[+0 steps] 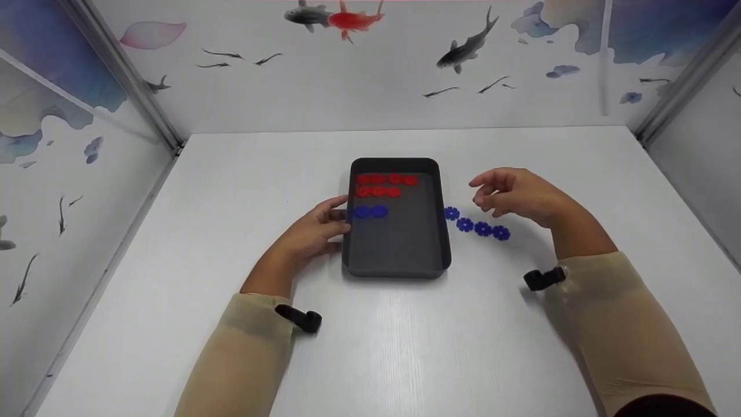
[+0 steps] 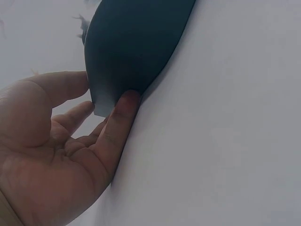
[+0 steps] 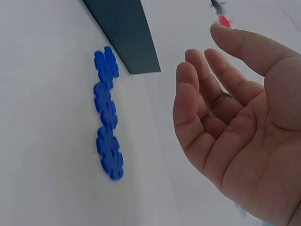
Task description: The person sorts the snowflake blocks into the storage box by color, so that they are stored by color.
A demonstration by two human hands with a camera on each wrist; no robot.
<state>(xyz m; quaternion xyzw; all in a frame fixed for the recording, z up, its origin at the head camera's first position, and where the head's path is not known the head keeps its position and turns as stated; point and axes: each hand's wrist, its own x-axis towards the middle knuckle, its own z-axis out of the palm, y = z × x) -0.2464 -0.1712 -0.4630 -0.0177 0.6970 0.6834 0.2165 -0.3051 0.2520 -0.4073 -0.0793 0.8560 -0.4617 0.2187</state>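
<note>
A dark grey rectangular tray (image 1: 399, 249) lies on the table with its long sides pointing away from me. My left hand (image 1: 312, 231) rests against the outside of its left wall; the left wrist view shows the fingers (image 2: 124, 106) touching that wall. To the tray's right, my right hand (image 1: 515, 194) hovers with loosely bent fingers and holds nothing. Below it, several blue notched plastic discs (image 1: 483, 229) run in a slanting line from the tray's right wall. Inside the tray are two rows of red discs (image 1: 377, 191) and, nearer me, two blue discs (image 1: 378, 211).
The white table (image 1: 393, 347) extends around the tray on all sides. Printed panels with fish (image 1: 466, 49) stand along the back and both sides, joined by metal corner posts (image 1: 124, 75). A black wrist-camera mount (image 1: 544, 279) sticks out from each sleeve.
</note>
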